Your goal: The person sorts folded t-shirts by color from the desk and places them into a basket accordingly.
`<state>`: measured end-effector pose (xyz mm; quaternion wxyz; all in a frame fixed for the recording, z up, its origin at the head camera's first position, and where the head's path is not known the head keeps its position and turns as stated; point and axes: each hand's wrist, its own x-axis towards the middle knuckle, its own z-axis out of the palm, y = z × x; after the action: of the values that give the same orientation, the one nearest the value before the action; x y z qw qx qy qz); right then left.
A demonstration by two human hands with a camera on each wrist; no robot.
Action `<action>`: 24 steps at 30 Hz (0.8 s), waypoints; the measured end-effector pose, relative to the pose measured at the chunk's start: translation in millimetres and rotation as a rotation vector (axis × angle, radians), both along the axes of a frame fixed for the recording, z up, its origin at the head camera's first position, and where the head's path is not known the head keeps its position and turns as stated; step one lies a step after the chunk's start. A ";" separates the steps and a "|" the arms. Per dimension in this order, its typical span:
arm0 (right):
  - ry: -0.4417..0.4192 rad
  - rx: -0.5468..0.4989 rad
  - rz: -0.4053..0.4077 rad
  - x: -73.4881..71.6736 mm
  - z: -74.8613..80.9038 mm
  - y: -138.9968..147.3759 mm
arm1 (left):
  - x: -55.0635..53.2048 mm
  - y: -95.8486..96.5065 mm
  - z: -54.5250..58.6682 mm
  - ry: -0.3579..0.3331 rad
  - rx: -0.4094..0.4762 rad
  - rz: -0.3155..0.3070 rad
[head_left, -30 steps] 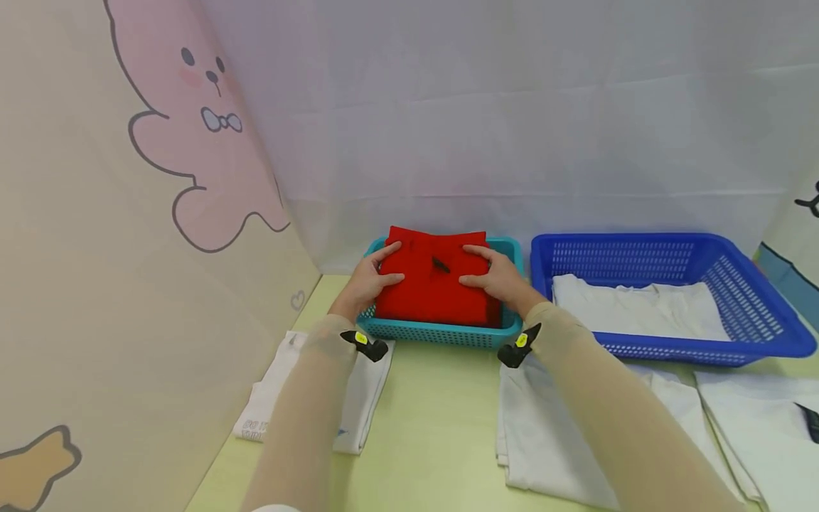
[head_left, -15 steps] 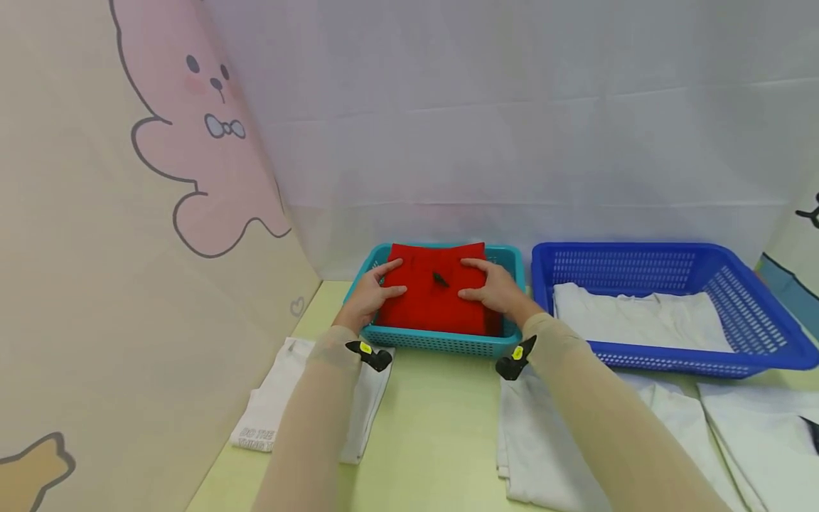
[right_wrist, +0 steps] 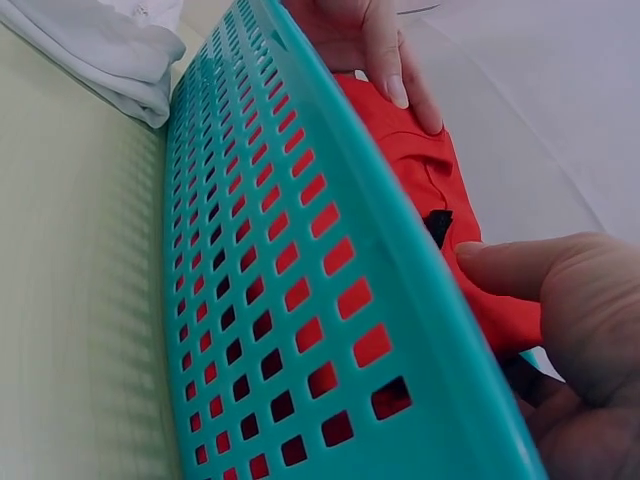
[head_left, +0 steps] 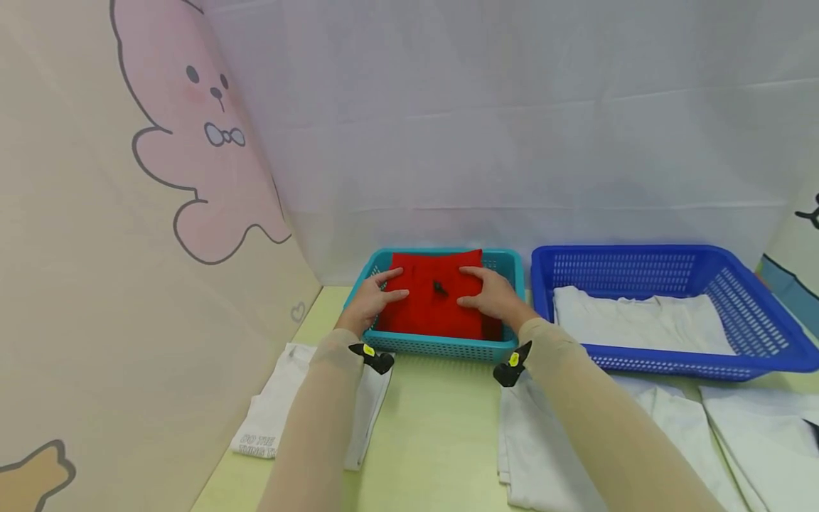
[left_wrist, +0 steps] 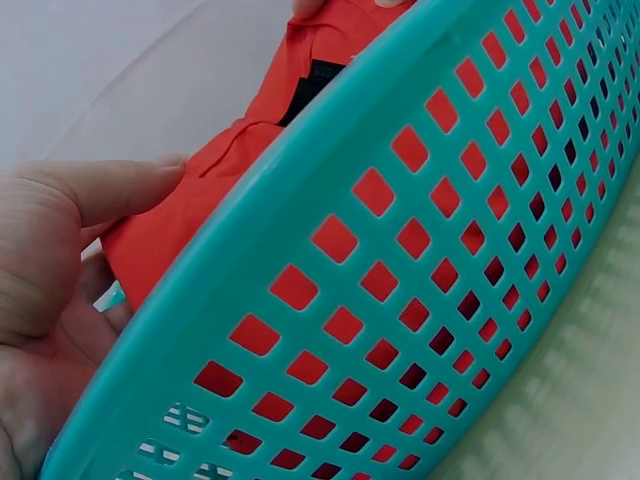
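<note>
A folded red shirt point(head_left: 441, 313) with a small black label lies inside the teal basket point(head_left: 448, 347). My left hand point(head_left: 369, 302) holds its left side, thumb on top and fingers around the edge. On the opposite side my right hand point(head_left: 495, 295) grips it the same way. In the left wrist view, red cloth point(left_wrist: 170, 235) shows beside the thumb, while the basket wall hides most of the shirt. The right wrist view has the right thumb on the cloth point(right_wrist: 505, 315) near the black label, with the other hand at the far end.
To the right stands a blue basket point(head_left: 678, 361) with a folded white garment point(head_left: 640, 323) in it. Folded white clothes point(head_left: 262, 419) lie at the table's left, and more white clothes point(head_left: 544, 441) at the right. White and printed curtains close off the back and left.
Both hands have lowered the red shirt deeper into the teal basket; its back edge, earlier above the rim, now sits about level with it. The head view has tilted slightly upward.
</note>
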<state>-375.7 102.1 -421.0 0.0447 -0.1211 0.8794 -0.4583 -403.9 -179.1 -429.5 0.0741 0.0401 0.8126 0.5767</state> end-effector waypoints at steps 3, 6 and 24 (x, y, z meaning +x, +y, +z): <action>0.010 0.020 0.001 0.5 -0.5 -0.4 | -1.2 0.1 -1.2 -0.001 -0.021 0.000; 0.019 0.048 -0.001 1.7 -0.7 -1.5 | -2.5 0.8 -2.6 0.003 -0.045 -0.004; 0.090 0.183 -0.037 5.9 -3.5 -7.4 | -4.4 -0.9 -1.9 0.036 -0.216 -0.026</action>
<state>-369.8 94.7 -424.5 0.0076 -0.1206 0.9207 -0.3711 -408.3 -180.0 -431.4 0.0708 0.0530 0.8706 0.4839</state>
